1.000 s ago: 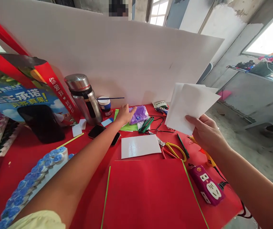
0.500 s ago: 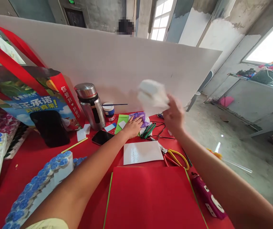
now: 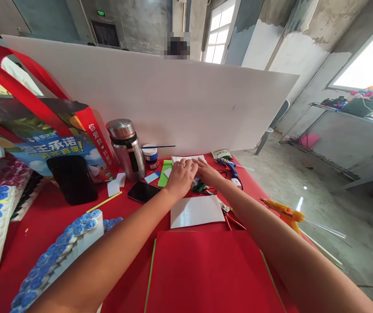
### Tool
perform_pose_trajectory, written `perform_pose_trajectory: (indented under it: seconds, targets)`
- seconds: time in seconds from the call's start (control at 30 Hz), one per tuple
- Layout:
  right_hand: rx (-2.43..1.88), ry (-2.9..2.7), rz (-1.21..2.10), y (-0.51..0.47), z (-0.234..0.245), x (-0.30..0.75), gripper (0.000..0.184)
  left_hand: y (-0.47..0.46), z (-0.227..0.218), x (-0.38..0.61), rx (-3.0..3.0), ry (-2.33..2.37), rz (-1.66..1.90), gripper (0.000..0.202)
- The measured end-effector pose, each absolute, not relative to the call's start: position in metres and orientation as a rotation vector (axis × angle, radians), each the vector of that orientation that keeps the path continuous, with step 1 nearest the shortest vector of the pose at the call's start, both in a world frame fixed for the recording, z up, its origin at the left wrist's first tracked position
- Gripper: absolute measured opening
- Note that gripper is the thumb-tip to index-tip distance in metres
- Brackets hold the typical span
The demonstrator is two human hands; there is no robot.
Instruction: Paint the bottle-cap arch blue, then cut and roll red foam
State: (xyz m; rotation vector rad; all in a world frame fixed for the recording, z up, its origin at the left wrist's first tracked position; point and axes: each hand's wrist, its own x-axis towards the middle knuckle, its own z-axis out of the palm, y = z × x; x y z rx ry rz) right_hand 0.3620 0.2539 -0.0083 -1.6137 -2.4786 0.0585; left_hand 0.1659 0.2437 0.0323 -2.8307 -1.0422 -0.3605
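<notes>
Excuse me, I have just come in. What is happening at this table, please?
A person reaches forward over a red-covered table. The left hand and right hand are close together at some white paper near the back, fingers stretched out and hiding part of it. Nearer the person lie a white panel and a large red sheet. A steel flask stands to the left, and a yellow glue gun is on the right.
</notes>
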Motion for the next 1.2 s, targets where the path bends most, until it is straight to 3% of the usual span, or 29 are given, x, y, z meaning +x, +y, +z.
perform_pose_trajectory:
  seconds: [0.1, 0.4, 0.77, 1.03, 1.2]
  targets:
    - [-1.66, -2.366, 0.122, 0.258, -0.01, 0.358, 0.056, 0.258, 0.027, 0.166, -2.763, -1.198, -0.396, 0.059]
    - [-1.8, -2.306, 0.144, 0.271, -0.017, 0.343, 0.056, 0.294, 0.0, 0.16, -2.776, -1.307, -0.35, 0.052]
    - [-1.897, -2.198, -0.049, 0.215, 0.038, 0.36, 0.053, 0.291, 0.011, 0.168, -2.793, -1.362, -0.319, 0.063]
    - [-1.899, -2.369, -0.121, 0.183, 0.012, 0.375, 0.053, 0.273, 0.022, 0.171, -2.795, -1.335, -0.337, 0.067]
    - [-1.851, -2.485, -0.213, 0.181, 0.012, 0.369, 0.035, 0.282, 0.023, 0.168, -2.839, -1.357, -0.252, 0.061]
